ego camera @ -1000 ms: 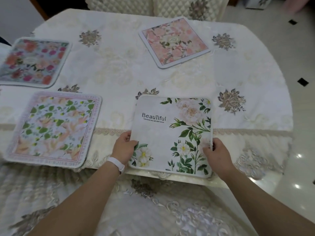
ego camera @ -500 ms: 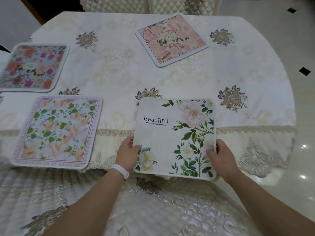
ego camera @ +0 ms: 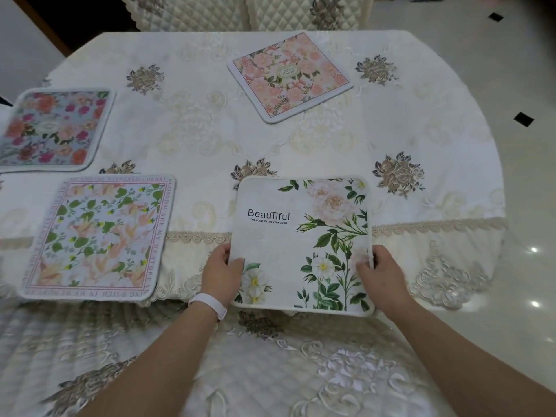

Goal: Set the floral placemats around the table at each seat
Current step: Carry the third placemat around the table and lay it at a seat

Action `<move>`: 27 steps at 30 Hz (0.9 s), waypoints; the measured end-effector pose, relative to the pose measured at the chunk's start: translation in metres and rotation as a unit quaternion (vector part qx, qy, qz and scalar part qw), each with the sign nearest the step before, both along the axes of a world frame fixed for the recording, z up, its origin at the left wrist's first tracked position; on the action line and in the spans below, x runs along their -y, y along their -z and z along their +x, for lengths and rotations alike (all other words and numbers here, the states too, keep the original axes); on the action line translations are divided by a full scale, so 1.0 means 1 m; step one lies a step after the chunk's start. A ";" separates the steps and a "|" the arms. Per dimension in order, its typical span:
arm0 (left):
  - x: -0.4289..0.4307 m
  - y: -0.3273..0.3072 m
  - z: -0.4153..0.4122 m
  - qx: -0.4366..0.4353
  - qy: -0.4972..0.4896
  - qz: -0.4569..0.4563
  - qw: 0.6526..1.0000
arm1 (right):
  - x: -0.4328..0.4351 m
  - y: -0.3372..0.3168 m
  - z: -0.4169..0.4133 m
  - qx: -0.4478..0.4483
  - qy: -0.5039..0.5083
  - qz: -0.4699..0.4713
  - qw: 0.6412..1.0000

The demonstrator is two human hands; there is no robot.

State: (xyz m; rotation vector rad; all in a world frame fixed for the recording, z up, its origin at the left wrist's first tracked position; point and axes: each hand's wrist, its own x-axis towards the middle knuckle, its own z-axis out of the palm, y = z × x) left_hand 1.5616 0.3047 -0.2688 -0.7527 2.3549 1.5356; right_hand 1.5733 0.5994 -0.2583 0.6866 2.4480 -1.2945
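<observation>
**A:** Hands?
**B:** Left hand (ego camera: 222,272) pinches the left edge of the white square fabric placemat with green leaves (ego camera: 301,242), thumb on top. Right hand (ego camera: 382,278) pinches the right edge the same way.
**A:** Mat position?
**B:** 6 o'clock on the cream embroidered tablecloth (ego camera: 210,130). It lies flat, with the near edge overhanging the table rim.
**A:** Delta?
**B:** Almost none. The far edge sits under the same brown motif as a second ago, and the grips are unchanged. Only the view shifts. I'd judge it's seated and letting go is next.
**A:** Others?
**B:** Pink-bordered leafy placemat (ego camera: 96,236) at 8, blue-grey placemat with red flowers (ego camera: 54,127) at 10, pink rose placemat (ego camera: 288,76) at 1. All flat, well apart.
**A:** Text?
**B:** Held mat: "BeauTiful", with "THE MOOD WILL BE VERY GOOD" under it. The border of the 8 o'clock mat reads "WITHERED CHERRY" and "BLOSSOM ARE MY"; the rest is unclear. The rose mat's oval label is too small to read.
</observation>
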 end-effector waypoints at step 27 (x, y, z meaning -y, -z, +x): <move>0.032 -0.001 0.038 0.027 0.402 -0.351 0.845 | -0.011 0.003 0.040 0.045 -0.365 0.277 0.888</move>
